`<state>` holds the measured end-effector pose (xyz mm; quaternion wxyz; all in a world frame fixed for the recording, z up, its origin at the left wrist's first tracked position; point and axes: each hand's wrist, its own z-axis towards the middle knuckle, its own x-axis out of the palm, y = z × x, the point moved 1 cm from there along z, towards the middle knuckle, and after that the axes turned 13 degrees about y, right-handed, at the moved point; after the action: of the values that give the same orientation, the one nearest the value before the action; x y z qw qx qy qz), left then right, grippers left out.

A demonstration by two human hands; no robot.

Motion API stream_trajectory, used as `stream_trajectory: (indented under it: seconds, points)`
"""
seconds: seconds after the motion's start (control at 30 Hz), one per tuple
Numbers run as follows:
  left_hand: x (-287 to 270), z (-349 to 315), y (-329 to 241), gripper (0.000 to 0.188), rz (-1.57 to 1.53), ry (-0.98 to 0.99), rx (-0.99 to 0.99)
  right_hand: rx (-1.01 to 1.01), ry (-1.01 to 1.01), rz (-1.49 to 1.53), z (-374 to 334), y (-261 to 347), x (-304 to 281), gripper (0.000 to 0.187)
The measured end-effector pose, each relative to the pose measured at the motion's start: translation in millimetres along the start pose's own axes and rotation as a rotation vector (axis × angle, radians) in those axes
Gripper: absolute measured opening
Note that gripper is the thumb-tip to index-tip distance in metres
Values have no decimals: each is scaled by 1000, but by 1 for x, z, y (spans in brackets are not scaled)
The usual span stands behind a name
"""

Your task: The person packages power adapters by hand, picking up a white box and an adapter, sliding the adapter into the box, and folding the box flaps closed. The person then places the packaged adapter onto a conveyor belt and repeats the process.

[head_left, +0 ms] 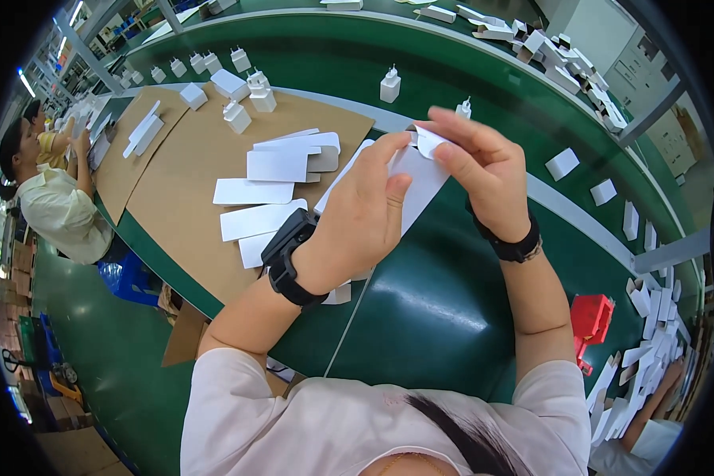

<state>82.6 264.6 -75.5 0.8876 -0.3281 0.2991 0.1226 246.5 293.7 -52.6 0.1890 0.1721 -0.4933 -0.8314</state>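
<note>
A small white paperboard box [422, 184] is held up between my two hands above the green table, its top end towards the far side. My left hand [363, 208] grips the box along its left side, with the index finger at the top edge. My right hand [488, 174] has its thumb against a bent white flap at the box's top end; its fingers reach over that end. What is inside the box is hidden. To the left of my left hand, several flat white cartons [278, 166] lie overlapping on a brown cardboard sheet [178, 186].
Several white plug adapters [389, 85] stand on the green conveyor [325, 59] and the cardboard's far end. Small white boxes [562, 164] sit along the conveyor at right. Piled cartons [650, 349] and a red holder [592, 327] are lower right. A co-worker [59, 194] sits at far left.
</note>
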Motion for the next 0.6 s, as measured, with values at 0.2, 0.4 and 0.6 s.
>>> stream_trajectory:
  seconds: [0.2, 0.4, 0.6]
  points:
    - [-1, 1, -5, 33, 0, -2, -7, 125, 15, -192, -4, 5, -6, 20]
    - [-5, 1, -8, 31, 47, -60, -61, 65, -15, -44, -7, -1, 4, 23]
    - [-6, 2, -5, 33, 152, -83, -26, -28, -25, 49, -10, -12, 16, 26]
